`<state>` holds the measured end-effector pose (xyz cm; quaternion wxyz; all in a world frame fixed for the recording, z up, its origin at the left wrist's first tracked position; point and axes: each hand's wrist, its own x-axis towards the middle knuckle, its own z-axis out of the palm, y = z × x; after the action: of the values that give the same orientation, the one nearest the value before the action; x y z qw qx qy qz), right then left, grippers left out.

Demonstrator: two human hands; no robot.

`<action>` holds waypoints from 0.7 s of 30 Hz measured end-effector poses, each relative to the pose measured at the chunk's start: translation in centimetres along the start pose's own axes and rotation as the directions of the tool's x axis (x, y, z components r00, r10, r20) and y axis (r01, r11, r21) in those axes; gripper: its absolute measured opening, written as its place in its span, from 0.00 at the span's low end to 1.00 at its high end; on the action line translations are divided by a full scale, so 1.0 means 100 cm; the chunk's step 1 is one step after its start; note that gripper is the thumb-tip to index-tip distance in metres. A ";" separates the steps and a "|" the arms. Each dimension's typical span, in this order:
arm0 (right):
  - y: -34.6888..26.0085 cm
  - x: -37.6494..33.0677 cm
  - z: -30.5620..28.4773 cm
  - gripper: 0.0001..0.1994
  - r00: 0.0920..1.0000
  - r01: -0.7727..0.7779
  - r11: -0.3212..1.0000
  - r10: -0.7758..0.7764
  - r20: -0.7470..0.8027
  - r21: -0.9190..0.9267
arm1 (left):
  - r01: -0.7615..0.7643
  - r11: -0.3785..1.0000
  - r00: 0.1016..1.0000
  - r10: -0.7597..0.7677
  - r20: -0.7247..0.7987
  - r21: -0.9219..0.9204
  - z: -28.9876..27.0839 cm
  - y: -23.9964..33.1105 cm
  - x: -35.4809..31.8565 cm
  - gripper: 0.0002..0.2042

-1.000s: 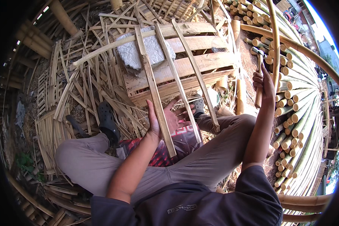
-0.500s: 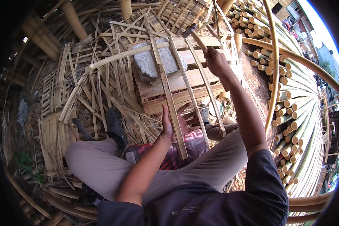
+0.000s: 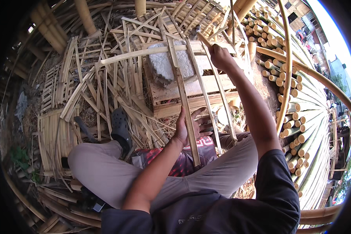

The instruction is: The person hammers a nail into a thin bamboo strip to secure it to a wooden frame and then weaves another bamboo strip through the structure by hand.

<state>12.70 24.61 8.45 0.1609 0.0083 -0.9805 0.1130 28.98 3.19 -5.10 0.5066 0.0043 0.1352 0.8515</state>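
Observation:
My right hand (image 3: 222, 57) is wrapped round the handle of a hammer (image 3: 204, 40), raised above the far part of a bamboo frame. The frame's long bamboo slat (image 3: 183, 91) runs toward my lap, with two more slats beside it on the right. A lighter cross strip (image 3: 134, 55) bends out to the left, meeting the long slats over a rough grey stone block (image 3: 160, 64). Behind the near part of the long slat is my left hand (image 3: 181, 128), open, thumb on one side and fingers spread on the other. The slat hides part of its palm.
The block sits on a low wooden platform (image 3: 167, 93). Loose bamboo strips (image 3: 124, 103) litter the ground at left. Cut bamboo poles (image 3: 296, 107) are stacked at right, beside an upright curved pole (image 3: 288, 58). My crossed legs (image 3: 109, 165) frame the near side.
My view has shifted slightly, so the scene sits further right. Against the frame, my right hand and hammer have moved up and left. My left hand stays behind the slat.

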 end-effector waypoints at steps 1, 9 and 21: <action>-0.004 0.000 -0.002 0.15 0.995 -0.059 0.995 0.065 -0.071 0.076 | -0.001 1.000 1.000 0.001 -0.002 0.006 0.001 0.000 0.001 0.51; 0.017 -0.009 0.037 0.18 0.982 -0.126 0.992 0.121 0.146 0.026 | 0.030 0.999 1.000 -0.030 -0.006 0.022 0.004 -0.001 0.000 0.51; -0.001 -0.018 0.025 0.16 0.954 -0.229 0.973 0.220 0.202 0.025 | 0.035 0.999 0.999 -0.035 -0.010 0.005 0.001 -0.004 0.004 0.47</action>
<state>13.67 23.94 5.58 0.0483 -0.0881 -0.9832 0.1526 29.11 3.76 -5.16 0.5208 -0.0010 0.1399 0.8421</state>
